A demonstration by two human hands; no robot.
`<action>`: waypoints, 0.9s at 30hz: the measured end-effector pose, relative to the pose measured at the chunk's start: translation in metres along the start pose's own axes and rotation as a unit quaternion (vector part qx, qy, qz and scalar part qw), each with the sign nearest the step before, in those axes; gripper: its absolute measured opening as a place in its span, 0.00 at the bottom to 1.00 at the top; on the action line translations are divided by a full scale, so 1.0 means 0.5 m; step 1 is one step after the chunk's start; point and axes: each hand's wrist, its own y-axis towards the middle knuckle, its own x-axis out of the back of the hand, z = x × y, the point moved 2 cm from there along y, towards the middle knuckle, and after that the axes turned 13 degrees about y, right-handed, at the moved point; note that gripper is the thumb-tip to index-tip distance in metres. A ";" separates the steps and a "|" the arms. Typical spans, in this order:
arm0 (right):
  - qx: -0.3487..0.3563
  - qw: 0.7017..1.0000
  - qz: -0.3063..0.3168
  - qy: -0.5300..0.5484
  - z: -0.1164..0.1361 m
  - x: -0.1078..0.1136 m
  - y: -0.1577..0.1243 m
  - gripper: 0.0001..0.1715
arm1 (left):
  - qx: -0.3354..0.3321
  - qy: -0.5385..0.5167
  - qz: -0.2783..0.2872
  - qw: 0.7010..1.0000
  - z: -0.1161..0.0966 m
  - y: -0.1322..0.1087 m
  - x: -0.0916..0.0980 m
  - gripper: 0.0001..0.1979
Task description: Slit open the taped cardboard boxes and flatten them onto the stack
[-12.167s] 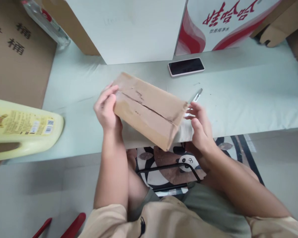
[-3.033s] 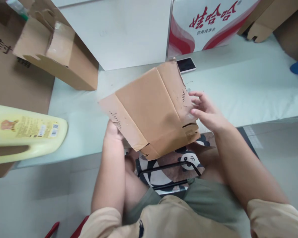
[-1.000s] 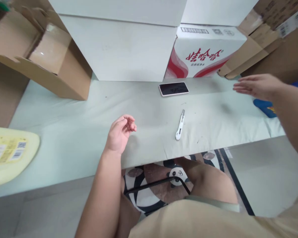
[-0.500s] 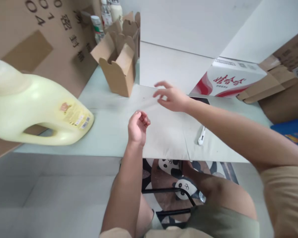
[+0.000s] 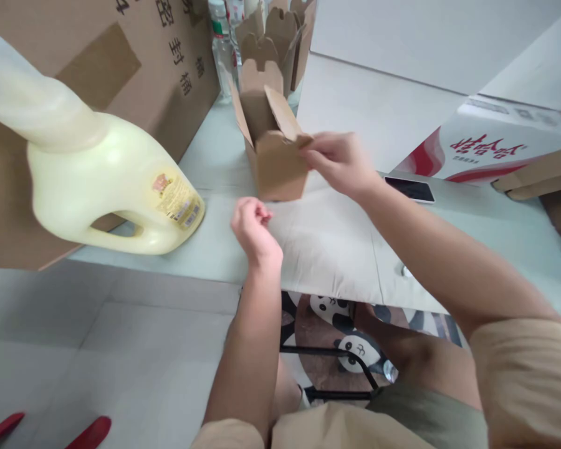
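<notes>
A brown kraft-paper takeaway box [image 5: 280, 171] stands upright on the table with its top flaps up. My right hand [image 5: 339, 162] is at its upper right corner, thumb and fingers pinching the edge of the box. My left hand [image 5: 255, 227] hovers just in front of the box, apart from it. Its fingers are curled in, and nothing shows in them. Behind this box are more kraft boxes [image 5: 285, 37] of the same kind, their flaps up too.
A big pale yellow jug [image 5: 121, 181] stands on the left, before a large carton [image 5: 168, 118]. Clear bottles [image 5: 222, 50] are at the back. White panels [image 5: 355, 106], a red-and-white carton [image 5: 486, 143] and a phone [image 5: 409, 189] are to the right. A small white object [image 5: 406, 272] lies near the right forearm.
My right hand has moved onto the box's corner and its fingers have closed there. My left hand has curled more. The view has shifted, so things appear further right.
</notes>
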 end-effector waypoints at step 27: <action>-0.036 0.974 -0.219 0.041 -0.008 0.237 -0.593 0.14 | -0.097 0.181 0.252 0.946 0.094 -0.096 -0.149 0.21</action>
